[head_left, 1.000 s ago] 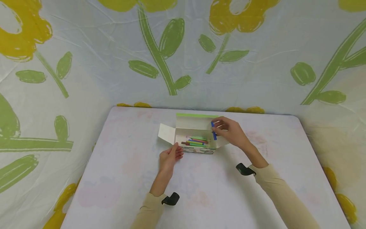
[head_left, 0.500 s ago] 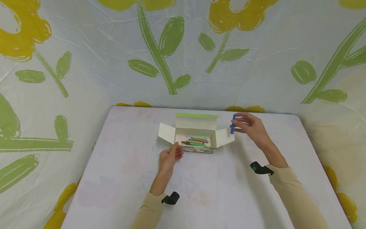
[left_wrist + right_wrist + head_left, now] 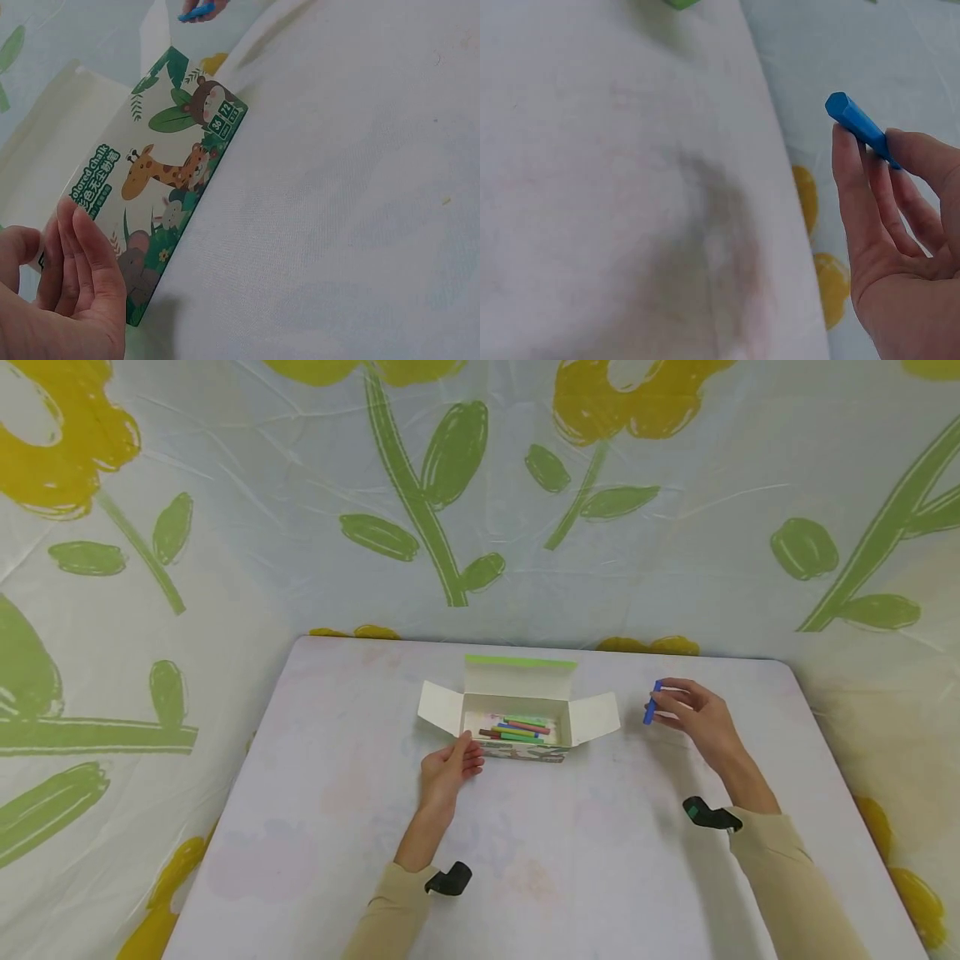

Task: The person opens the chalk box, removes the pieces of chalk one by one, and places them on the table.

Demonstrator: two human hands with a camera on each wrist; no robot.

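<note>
A chalk box (image 3: 525,752) printed with cartoon animals and the words "Colored Chalk" stands with its lid and side flaps spread. Several chalk sticks (image 3: 517,728) in green, red, blue, yellow and brown lie inside. My left hand (image 3: 444,772) holds the box's front wall near its left corner, thumb at the rim and fingers against the printed face (image 3: 161,172). To the right of the box, my right hand (image 3: 697,714) pinches a blue chalk stick (image 3: 859,126) between thumb and fingertips, above the table. The stick is roughly upright in the head view.
The box's right flap (image 3: 595,718) sticks out toward the right hand, and its lid (image 3: 519,677) stands up at the back. A pale cloth covers the table (image 3: 360,693). Behind it hangs a flower-patterned curtain (image 3: 300,527).
My right hand has carried the blue chalk stick from over the box's right end out to the right, past the flap, and lowered it slightly. The left hand has stayed at the box.
</note>
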